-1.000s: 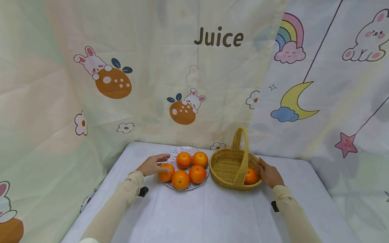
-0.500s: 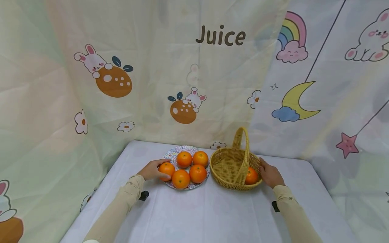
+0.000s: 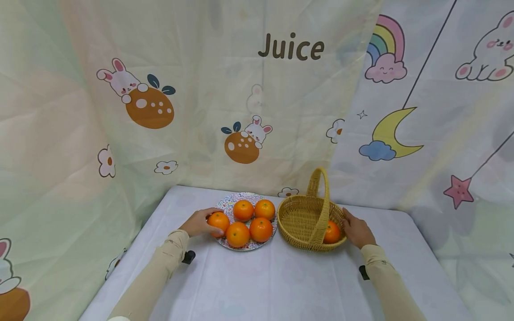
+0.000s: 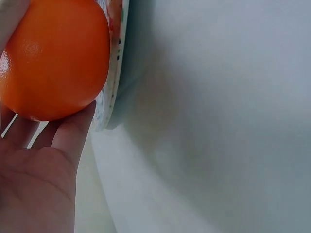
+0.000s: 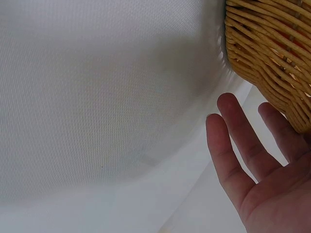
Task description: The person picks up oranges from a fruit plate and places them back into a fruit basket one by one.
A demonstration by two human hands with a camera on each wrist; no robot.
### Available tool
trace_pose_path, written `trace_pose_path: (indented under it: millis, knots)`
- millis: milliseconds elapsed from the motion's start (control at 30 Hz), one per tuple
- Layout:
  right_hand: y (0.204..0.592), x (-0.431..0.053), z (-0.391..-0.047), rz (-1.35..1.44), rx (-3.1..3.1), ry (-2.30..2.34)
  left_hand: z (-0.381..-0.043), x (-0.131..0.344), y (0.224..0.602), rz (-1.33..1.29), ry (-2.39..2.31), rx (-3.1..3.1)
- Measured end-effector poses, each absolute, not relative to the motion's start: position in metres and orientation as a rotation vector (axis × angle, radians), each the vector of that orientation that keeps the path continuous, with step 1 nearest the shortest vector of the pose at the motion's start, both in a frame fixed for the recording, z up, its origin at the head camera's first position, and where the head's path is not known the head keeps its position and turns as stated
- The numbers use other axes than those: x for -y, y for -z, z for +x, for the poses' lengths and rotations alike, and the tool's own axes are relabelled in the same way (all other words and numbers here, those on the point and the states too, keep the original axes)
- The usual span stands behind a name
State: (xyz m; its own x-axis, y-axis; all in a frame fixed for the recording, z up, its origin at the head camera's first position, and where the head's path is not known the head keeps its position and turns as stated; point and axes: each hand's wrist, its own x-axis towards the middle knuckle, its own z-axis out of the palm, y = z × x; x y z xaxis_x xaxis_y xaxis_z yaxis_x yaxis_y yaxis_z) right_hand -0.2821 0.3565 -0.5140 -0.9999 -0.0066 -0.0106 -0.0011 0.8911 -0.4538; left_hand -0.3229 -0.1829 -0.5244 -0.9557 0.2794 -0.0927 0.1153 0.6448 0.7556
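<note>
In the head view my left hand [image 3: 201, 223] grips the leftmost orange [image 3: 219, 224] on a speckled plate [image 3: 229, 203]. The left wrist view has the thumb on one side of this glossy orange [image 4: 56, 60] and the fingers curled against the other. Several more oranges sit on the plate, such as the front one [image 3: 238, 235]. To the right of it stands a wicker basket [image 3: 299, 218] with an arched handle and one orange [image 3: 332, 232] inside. My right hand [image 3: 358, 229] holds the basket's right rim; three of its fingers [image 5: 240, 131] extend loosely beside the wicker wall.
A white cloth covers the table [image 3: 257, 285]. Printed curtains [image 3: 192, 107] hang close behind it and at both sides. The basket's handle [image 3: 324, 200] rises above the rim, and the plate lies right beside the basket.
My left hand has closed around the leftmost orange, which has shifted slightly left and up. The front orange has moved a little too. My right hand stays at the basket.
</note>
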Motion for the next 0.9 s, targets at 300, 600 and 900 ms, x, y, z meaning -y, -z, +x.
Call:
trace_pose_path:
  millis: [300,600,900]
  knots:
    - [0.515,-0.355,-0.282,0.019,-3.044,0.75,-0.332,0.188,0.509,0.372,-1.217,-2.681]
    - [0.513,-0.355,-0.279,0.032,-3.038,0.762,-0.343,0.163,0.484,0.436,-1.254,-2.652]
    - [0.515,-0.356,-0.281,0.001,-3.046,0.794,-0.353,0.116,0.457,0.626,-1.296,-2.614]
